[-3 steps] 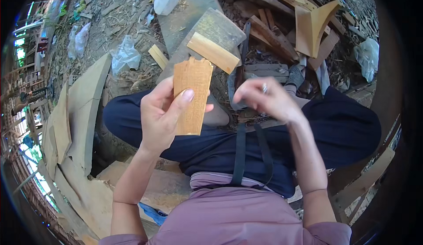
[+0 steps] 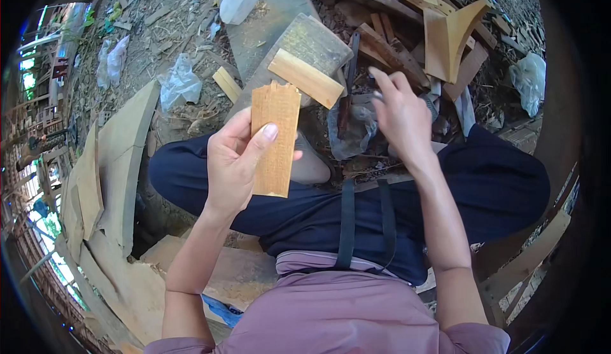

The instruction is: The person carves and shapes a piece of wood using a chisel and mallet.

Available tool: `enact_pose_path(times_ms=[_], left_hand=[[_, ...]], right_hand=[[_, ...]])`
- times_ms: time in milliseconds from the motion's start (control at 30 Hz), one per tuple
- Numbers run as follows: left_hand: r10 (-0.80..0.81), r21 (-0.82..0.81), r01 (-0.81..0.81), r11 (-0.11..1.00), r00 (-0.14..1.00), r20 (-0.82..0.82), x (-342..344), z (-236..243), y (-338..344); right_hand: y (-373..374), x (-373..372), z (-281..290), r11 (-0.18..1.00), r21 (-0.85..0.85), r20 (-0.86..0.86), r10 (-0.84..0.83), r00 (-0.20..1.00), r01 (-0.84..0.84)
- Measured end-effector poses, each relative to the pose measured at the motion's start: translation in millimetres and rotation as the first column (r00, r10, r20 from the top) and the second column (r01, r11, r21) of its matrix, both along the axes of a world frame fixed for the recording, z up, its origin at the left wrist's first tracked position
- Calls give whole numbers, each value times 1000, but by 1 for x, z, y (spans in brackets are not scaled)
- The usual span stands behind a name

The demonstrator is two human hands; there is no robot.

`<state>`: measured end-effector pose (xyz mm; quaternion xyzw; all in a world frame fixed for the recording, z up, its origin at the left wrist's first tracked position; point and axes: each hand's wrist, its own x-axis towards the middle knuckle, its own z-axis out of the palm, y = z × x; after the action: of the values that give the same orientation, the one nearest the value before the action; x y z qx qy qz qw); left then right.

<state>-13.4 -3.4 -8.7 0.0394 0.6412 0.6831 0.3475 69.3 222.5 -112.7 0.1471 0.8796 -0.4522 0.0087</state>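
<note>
My left hand (image 2: 232,163) grips a light-brown wooden piece (image 2: 275,141) upright, thumb across its face; its top edge is jagged. My right hand (image 2: 401,112) is raised with fingers apart and slightly bent, holding nothing I can see, near a long dark tool (image 2: 347,103) beside a clear plastic bag (image 2: 353,134). A pale wooden strip (image 2: 305,77) lies across a worn board (image 2: 305,36) beyond the held piece.
Scrap timber (image 2: 382,48) and a curved wooden part (image 2: 449,42) are heaped at back right. Plastic bags (image 2: 180,82) (image 2: 528,83) lie on littered ground. Large pale boards (image 2: 127,157) lean at left. My crossed legs (image 2: 484,188) frame the working area.
My right hand has moved up and to the right, toward the timber heap, its fingers lifting. My left hand with the wooden piece has shifted only slightly.
</note>
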Motion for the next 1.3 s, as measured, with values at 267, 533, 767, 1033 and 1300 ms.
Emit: enact_pose_path(times_ms=[267,533,767,1033,1300], left_hand=[[-15,-140,8,990,999,-49,-19,-31,2],[-469,-574,84,815,676,-568,-80,-120,7],[-595,-692,-148,707,405,-695,-104,-139,29],[-264,-563,-203,801,724,-637,-94,-124,24],[-456,-635,-126,762,591,-665,-94,-130,32]], right_hand=[[-41,-32,-39,984,51,45,-173,984,170],[5,-22,-31,464,-754,292,-398,870,465],[-25,-31,-37,467,-801,331,-175,927,374],[-41,-39,-53,599,-719,344,-134,929,352],[-57,-42,-46,485,-732,379,-294,877,479]])
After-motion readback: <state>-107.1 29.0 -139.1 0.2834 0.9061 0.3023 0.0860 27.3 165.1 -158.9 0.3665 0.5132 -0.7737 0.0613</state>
